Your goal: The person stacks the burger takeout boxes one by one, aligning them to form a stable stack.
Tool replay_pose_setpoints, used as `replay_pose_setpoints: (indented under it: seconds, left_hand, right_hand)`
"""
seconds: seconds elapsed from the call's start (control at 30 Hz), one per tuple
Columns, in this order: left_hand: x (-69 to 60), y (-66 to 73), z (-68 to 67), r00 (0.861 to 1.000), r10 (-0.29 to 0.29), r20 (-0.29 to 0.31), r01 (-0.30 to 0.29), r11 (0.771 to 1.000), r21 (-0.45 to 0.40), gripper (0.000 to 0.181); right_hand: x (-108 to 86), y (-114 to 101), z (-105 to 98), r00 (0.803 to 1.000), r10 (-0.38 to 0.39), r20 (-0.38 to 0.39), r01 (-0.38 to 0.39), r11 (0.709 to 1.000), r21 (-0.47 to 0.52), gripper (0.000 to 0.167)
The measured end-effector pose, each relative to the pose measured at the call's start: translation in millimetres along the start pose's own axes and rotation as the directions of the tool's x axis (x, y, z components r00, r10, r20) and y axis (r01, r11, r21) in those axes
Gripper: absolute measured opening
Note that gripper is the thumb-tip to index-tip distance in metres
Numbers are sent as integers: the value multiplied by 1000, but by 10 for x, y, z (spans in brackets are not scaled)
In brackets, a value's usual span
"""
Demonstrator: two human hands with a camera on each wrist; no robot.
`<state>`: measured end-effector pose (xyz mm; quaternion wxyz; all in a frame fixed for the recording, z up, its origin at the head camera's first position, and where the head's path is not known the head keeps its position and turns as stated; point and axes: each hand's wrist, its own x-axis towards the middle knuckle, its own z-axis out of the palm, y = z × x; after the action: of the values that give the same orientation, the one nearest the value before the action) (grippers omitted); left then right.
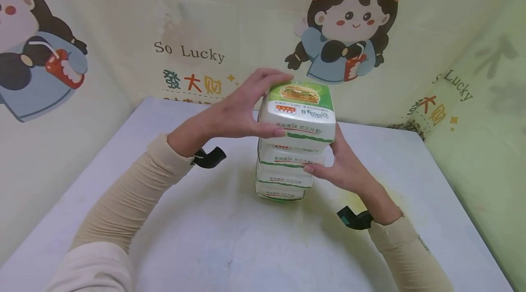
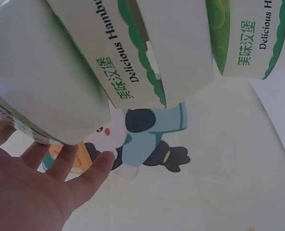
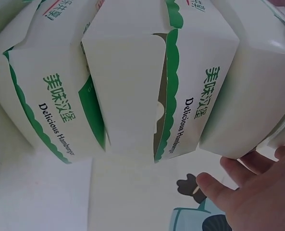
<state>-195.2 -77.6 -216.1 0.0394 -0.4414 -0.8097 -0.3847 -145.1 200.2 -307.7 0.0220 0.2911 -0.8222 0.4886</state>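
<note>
Several white-and-green cardboard hamburger boxes stand in one slightly uneven stack, the lower boxes (image 1: 283, 180) showing green scalloped edges. The top hamburger box (image 1: 302, 105) has a burger picture on its green lid. My left hand (image 1: 236, 107) grips this top box from the left, thumb across its front and fingers over the far side. On the right side, my right hand (image 1: 349, 164) holds the stack near the top, thumb at the front and fingers partly hidden behind. In the right wrist view, the right hand's fingers (image 3: 236, 173) lie along the uppermost box (image 3: 250, 77).
The stack stands on a white table (image 1: 197, 237). Behind it hangs a cream cloth backdrop (image 1: 255, 23) with cartoon figures and lettering, continuing along both sides. A black wrist-worn device (image 1: 210, 157) sits below the left wrist, another black device (image 1: 354, 218) below the right.
</note>
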Motion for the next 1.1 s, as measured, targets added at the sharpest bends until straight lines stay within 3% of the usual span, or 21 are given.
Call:
replay_pose_setpoints:
  seconds: [0.23, 0.57, 0.9, 1.1]
  left_hand:
    - [-5, -4, 16, 1000, 24, 3, -24, 1000, -14, 94]
    - [-28, -18, 4, 999, 40, 8, -40, 998, -57, 96]
    - [-31, -14, 13, 999, 42, -2, -42, 996, -78, 94]
    - [8, 10, 19, 997, 64, -32, -67, 994, -87, 92]
  right_hand:
    - [-30, -2, -15, 999, 52, 8, -51, 997, -50, 100]
    - [-12, -19, -12, 1000, 21, -5, -21, 998, -60, 111]
    - [-15, -20, -11, 1000, -13, 16, 14, 999, -50, 106]
    - [-35, -11, -11, 999, -29, -32, 28, 999, -31, 106]
